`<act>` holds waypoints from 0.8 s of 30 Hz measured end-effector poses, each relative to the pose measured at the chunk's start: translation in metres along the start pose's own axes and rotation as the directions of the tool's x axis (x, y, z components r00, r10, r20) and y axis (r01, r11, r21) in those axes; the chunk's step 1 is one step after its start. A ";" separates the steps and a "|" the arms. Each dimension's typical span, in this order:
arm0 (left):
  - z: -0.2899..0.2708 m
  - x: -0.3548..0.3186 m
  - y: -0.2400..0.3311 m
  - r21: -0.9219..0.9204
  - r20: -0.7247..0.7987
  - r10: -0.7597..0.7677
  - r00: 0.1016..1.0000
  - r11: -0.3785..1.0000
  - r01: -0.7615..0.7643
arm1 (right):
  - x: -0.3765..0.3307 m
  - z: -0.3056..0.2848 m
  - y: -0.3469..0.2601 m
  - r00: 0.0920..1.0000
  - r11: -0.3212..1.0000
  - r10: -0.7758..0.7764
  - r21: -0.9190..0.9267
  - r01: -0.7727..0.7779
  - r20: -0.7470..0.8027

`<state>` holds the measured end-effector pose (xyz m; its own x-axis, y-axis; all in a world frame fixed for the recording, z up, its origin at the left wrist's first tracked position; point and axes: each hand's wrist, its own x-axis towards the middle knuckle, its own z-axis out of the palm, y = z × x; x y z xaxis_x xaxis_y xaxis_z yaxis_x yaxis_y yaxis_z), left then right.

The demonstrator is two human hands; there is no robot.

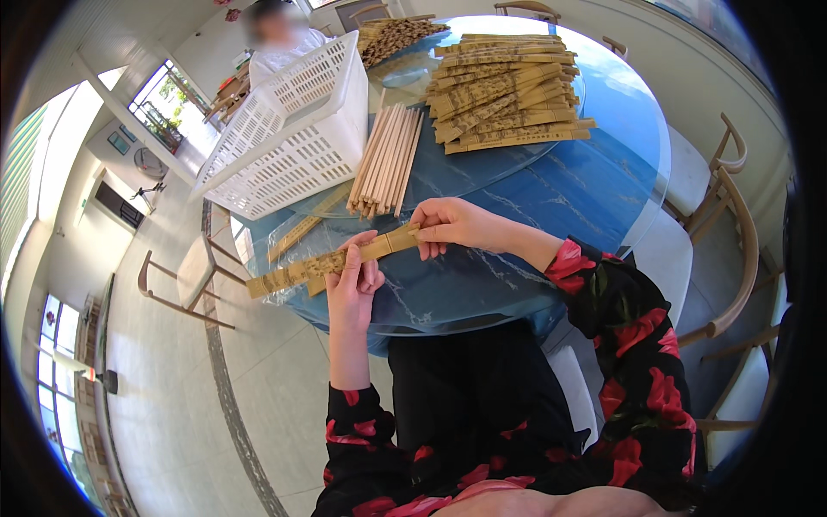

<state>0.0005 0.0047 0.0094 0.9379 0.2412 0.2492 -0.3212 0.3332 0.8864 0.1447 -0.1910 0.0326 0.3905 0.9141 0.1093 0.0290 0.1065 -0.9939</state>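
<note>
A long, narrow gold-brown paper sleeve (297,271) with dark printing is stretched between my hands over the near table edge. My left hand (351,289) grips it around the middle, thumb on top. At its right end, the fingertips of my right hand (457,226) pinch the sleeve. A second strip of the same colour shows partly beneath it, by my left fingers. Just beyond my hands lies a bundle of pale wooden chopsticks (388,164). Another gold strip (301,231) rests on the table at the left.
A white slatted plastic basket (319,159) stands at the far left of the round blue glass-topped table (603,181). A large stack of gold sleeves (508,90) lies at the far right, with another pile (396,39) behind. Across the table is a person (280,52). Wooden chairs (724,250) surround it.
</note>
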 end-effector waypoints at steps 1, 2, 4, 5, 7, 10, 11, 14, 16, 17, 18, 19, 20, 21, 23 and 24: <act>0.001 0.000 0.001 0.012 0.007 -0.006 1.000 1.000 0.006 | -0.001 0.002 -0.002 1.000 0.997 0.013 0.081 -0.012 -0.015; 0.001 0.000 0.001 0.028 0.015 -0.012 1.000 1.000 0.012 | -0.001 0.003 -0.004 1.000 0.998 0.024 0.063 -0.022 -0.018; 0.002 0.000 0.001 0.068 0.031 -0.023 0.999 0.998 0.021 | -0.001 0.006 -0.006 0.999 0.999 0.042 0.029 -0.041 -0.019; 0.002 -0.001 0.001 0.091 0.033 -0.024 0.999 0.996 0.021 | 0.001 0.005 -0.004 0.999 0.999 0.038 -0.004 -0.038 -0.032; 0.005 0.000 0.000 0.129 0.042 -0.028 0.999 0.991 0.022 | 0.001 0.000 0.000 0.997 0.997 0.034 -0.073 -0.039 -0.072; 0.007 0.002 -0.003 0.038 0.043 -0.011 0.999 0.999 0.010 | -0.003 -0.009 -0.002 0.978 1.000 -0.028 -0.008 0.027 -0.207; 0.002 0.002 -0.004 -0.020 0.029 -0.003 1.000 1.000 0.003 | -0.003 -0.013 -0.003 0.964 0.998 -0.055 0.016 0.061 -0.260; -0.011 0.001 -0.005 -0.186 -0.020 0.026 0.999 0.982 -0.029 | -0.004 -0.027 -0.012 0.890 0.984 -0.095 0.095 0.153 -0.447; -0.017 0.002 -0.006 -0.228 -0.053 0.041 0.998 0.972 -0.052 | -0.003 -0.040 -0.013 0.827 0.936 -0.106 0.225 0.270 -0.552; -0.018 0.002 -0.006 -0.220 -0.064 0.046 0.997 0.974 -0.059 | -0.005 -0.045 -0.013 0.788 0.900 -0.107 0.278 0.336 -0.606; -0.017 0.003 -0.006 -0.205 -0.066 0.049 0.997 0.977 -0.062 | -0.007 -0.049 -0.014 0.787 0.866 -0.096 0.338 0.368 -0.610; -0.017 0.002 -0.007 -0.189 -0.075 0.054 0.996 0.980 -0.067 | -0.004 -0.048 -0.013 0.813 0.853 -0.050 0.399 0.336 -0.580; -0.016 0.003 -0.007 -0.166 -0.070 0.058 0.996 0.984 -0.069 | 0.000 -0.046 -0.010 0.836 0.835 -0.009 0.456 0.308 -0.548; -0.014 0.003 -0.007 -0.156 -0.065 0.055 0.996 0.986 -0.065 | 0.001 -0.044 -0.007 0.858 0.813 0.030 0.512 0.277 -0.512; -0.013 0.004 -0.007 -0.135 -0.056 0.055 0.997 0.989 -0.062 | 0.000 -0.037 -0.001 0.944 0.901 0.065 0.425 0.084 -0.325; -0.011 0.005 -0.006 -0.128 -0.059 0.053 0.997 0.990 -0.060 | -0.001 -0.033 0.001 0.969 0.904 0.019 0.417 0.089 -0.248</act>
<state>0.0056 0.0140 0.0008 0.9104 0.3117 0.2720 -0.3908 0.4324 0.8126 0.1749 -0.2047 0.0306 0.6071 0.7903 0.0830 -0.3232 0.3409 -0.8828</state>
